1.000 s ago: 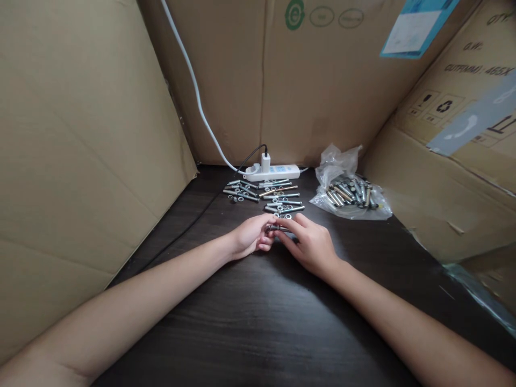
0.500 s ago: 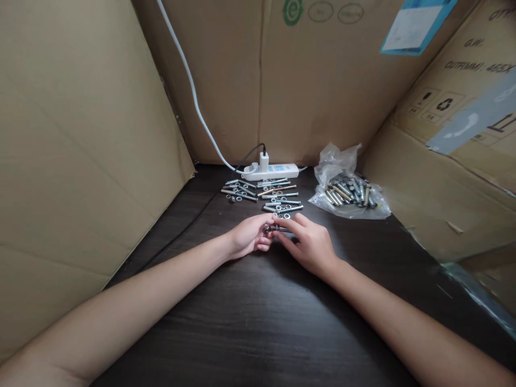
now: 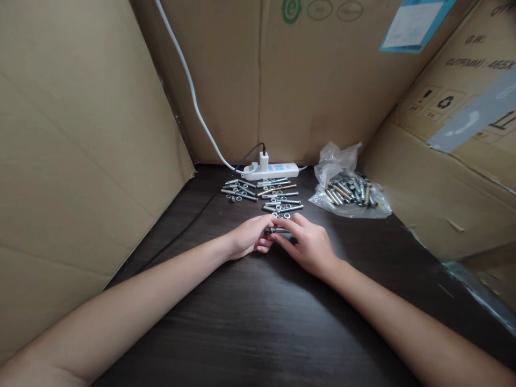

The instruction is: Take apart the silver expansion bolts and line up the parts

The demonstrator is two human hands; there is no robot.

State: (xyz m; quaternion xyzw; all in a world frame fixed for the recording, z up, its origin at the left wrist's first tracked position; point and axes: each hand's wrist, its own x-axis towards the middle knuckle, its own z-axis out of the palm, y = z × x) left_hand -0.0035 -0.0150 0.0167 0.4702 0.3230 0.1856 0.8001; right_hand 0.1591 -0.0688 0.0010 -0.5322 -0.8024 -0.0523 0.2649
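Over the dark surface (image 3: 250, 317), the left hand (image 3: 248, 236) and right hand (image 3: 314, 244) pinch a metal bolt (image 3: 281, 230), apparently adjusting it; steady, light grips seem called for.

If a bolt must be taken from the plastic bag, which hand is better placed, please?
Probably the right hand: it is nearer the plastic bag, and the left hand would have to reach past it. Both hands are on the metal fastener, though, so the right grip must release first.
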